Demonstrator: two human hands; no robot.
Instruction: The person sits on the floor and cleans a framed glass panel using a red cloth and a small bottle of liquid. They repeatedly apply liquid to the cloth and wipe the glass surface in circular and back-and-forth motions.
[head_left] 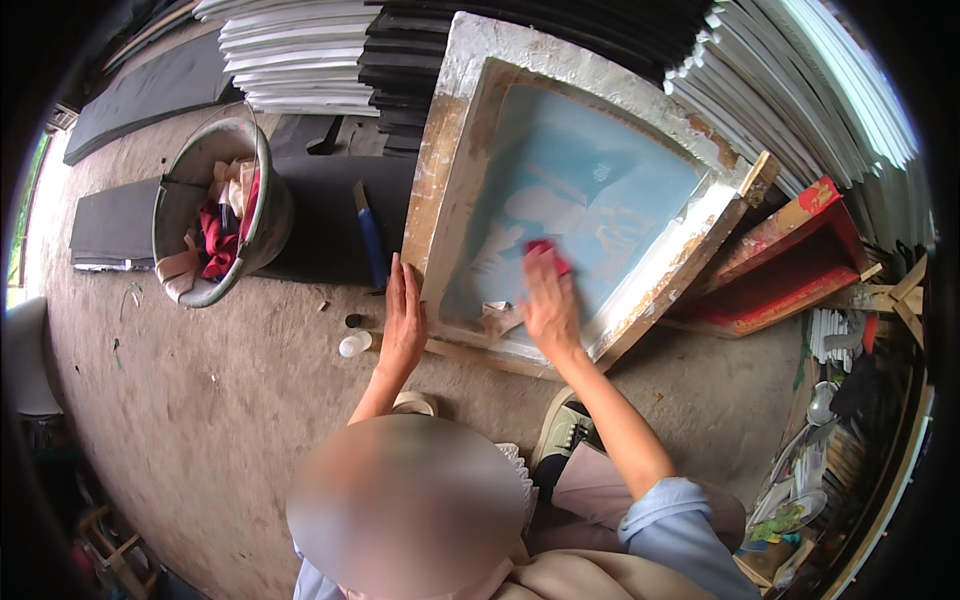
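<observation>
Left hand (404, 318) rests against the white-crusted rectangular wooden frame (428, 185), fingers straight and close together; right hand (549, 308) holds the small red cloth (541, 246) against the lower-middle of the light-blue panel (625, 170) inside; finger spacing blurred, cannot tell; wiping appears under way, completion unconfirmed; pale patches mark the panel.

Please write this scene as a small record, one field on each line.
Left hand: against the wooden frame, near its lower left corner
Right hand: blurred, with a red cloth at the blue screen
Bucket: left of the frame, cloths inside
Blue-handled tool: between bucket and frame
Small bottle: near the left hand
</observation>
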